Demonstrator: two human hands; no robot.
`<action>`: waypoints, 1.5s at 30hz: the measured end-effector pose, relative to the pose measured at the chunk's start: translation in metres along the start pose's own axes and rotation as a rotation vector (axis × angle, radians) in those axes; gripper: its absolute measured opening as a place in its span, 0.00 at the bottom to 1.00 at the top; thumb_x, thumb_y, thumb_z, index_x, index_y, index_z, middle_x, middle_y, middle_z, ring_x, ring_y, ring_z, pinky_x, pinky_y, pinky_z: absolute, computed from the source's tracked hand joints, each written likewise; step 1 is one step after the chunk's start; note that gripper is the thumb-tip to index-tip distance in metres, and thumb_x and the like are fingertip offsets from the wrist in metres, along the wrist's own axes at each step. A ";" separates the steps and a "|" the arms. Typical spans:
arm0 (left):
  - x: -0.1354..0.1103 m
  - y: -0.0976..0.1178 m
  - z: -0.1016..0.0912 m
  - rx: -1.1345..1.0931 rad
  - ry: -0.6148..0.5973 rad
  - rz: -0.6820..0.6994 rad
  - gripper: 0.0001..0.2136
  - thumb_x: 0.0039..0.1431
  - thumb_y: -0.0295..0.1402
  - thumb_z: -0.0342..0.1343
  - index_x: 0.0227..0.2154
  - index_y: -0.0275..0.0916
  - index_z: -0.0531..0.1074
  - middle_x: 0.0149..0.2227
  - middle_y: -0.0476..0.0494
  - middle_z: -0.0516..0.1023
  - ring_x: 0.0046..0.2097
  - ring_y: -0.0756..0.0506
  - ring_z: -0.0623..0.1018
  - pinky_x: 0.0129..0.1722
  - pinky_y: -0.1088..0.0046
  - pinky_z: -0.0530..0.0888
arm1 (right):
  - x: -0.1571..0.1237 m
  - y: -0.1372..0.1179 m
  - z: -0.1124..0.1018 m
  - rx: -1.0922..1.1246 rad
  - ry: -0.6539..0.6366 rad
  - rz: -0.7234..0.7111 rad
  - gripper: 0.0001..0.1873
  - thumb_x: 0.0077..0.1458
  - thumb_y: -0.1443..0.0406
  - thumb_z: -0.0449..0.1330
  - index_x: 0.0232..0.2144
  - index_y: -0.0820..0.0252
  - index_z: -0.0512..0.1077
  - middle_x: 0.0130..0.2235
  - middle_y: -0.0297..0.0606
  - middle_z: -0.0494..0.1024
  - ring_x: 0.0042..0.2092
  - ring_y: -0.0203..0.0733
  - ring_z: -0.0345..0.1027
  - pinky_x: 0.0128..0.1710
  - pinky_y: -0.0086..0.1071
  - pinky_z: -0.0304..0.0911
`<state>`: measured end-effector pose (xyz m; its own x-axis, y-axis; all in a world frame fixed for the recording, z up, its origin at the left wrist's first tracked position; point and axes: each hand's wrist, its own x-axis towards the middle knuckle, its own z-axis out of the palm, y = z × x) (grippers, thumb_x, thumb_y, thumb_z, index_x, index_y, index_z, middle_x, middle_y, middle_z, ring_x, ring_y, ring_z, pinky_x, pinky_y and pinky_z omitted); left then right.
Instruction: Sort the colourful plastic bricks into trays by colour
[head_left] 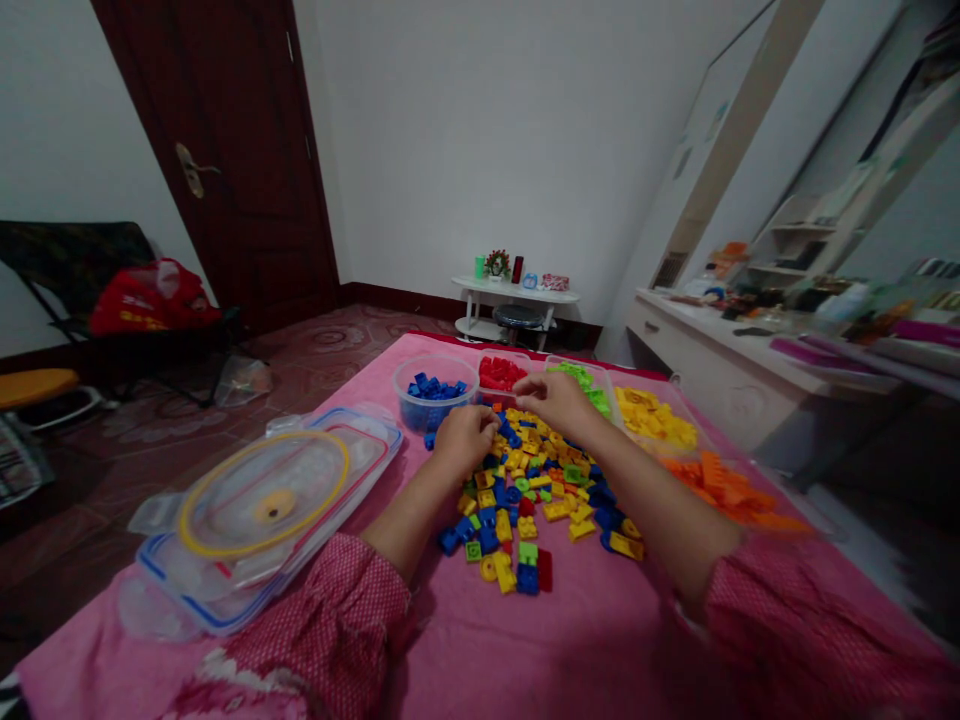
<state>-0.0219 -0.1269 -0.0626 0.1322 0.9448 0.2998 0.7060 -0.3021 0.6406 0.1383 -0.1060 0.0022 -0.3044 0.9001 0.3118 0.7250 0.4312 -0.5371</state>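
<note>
My left hand is curled at the left edge of a mixed pile of toy building bricks, close to the round tub of blue bricks. Its fingers are closed, and whatever is in them is hidden. Over the far side of the pile, my right hand has its fingertips drawn together in front of the box of red bricks. I cannot make out what sits between those fingertips. The loose pile mixes yellow, blue, green, red and orange pieces.
Behind my right hand stands a box of green bricks. Yellow bricks and orange bricks lie in boxes further right. Stacked clear lids rest on the pink cloth at left. A cluttered white dresser stands at right.
</note>
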 end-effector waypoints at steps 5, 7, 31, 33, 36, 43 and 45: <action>0.006 -0.007 -0.013 0.035 -0.049 -0.005 0.10 0.50 0.30 0.53 0.33 0.38 0.78 0.33 0.44 0.79 0.34 0.48 0.74 0.32 0.76 0.66 | -0.052 -0.010 0.028 -0.015 -0.138 -0.166 0.14 0.45 0.74 0.56 0.32 0.58 0.77 0.34 0.34 0.79 0.36 0.37 0.71 0.39 0.29 0.62; 0.007 -0.009 -0.020 0.067 -0.129 0.011 0.08 0.47 0.30 0.55 0.29 0.38 0.78 0.29 0.45 0.79 0.31 0.48 0.74 0.30 0.77 0.66 | -0.065 -0.011 0.032 -0.066 -0.108 -0.161 0.14 0.45 0.74 0.55 0.32 0.57 0.77 0.35 0.34 0.79 0.37 0.37 0.71 0.39 0.29 0.61; -0.004 0.010 -0.040 0.296 -0.338 0.065 0.10 0.33 0.28 0.61 0.25 0.41 0.78 0.26 0.46 0.77 0.28 0.48 0.72 0.25 0.77 0.63 | -0.100 -0.008 0.024 -0.322 -0.341 -0.042 0.09 0.45 0.70 0.58 0.33 0.57 0.73 0.38 0.37 0.75 0.41 0.40 0.68 0.37 0.28 0.56; -0.004 0.011 -0.040 0.243 -0.335 0.078 0.10 0.35 0.29 0.60 0.26 0.40 0.78 0.24 0.47 0.76 0.26 0.49 0.71 0.23 0.77 0.62 | -0.102 -0.010 0.024 -0.315 -0.370 -0.057 0.10 0.45 0.70 0.57 0.33 0.57 0.72 0.37 0.37 0.75 0.41 0.40 0.68 0.37 0.28 0.55; -0.004 0.017 -0.039 0.143 -0.397 0.078 0.08 0.40 0.29 0.57 0.26 0.37 0.79 0.22 0.46 0.75 0.24 0.49 0.70 0.22 0.78 0.61 | -0.103 -0.011 0.024 -0.321 -0.365 -0.065 0.12 0.43 0.71 0.56 0.33 0.58 0.71 0.37 0.38 0.75 0.39 0.40 0.67 0.35 0.28 0.54; -0.002 0.018 -0.036 -0.082 -0.425 0.001 0.10 0.47 0.35 0.55 0.21 0.33 0.74 0.19 0.47 0.72 0.23 0.50 0.70 0.22 0.77 0.63 | -0.094 0.000 0.025 -0.241 -0.292 -0.024 0.07 0.41 0.72 0.54 0.22 0.60 0.71 0.26 0.35 0.75 0.29 0.35 0.65 0.28 0.27 0.52; -0.003 0.020 -0.034 -0.280 -0.438 -0.107 0.11 0.49 0.38 0.55 0.22 0.33 0.71 0.19 0.47 0.71 0.23 0.51 0.70 0.22 0.78 0.64 | -0.089 0.001 0.021 -0.152 -0.180 -0.017 0.08 0.42 0.72 0.53 0.21 0.61 0.72 0.26 0.35 0.75 0.29 0.35 0.65 0.29 0.27 0.53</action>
<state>-0.0321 -0.1402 -0.0266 0.3906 0.9184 -0.0627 0.5262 -0.1669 0.8338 0.1533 -0.1843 -0.0428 -0.4129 0.8951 0.1683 0.7992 0.4447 -0.4043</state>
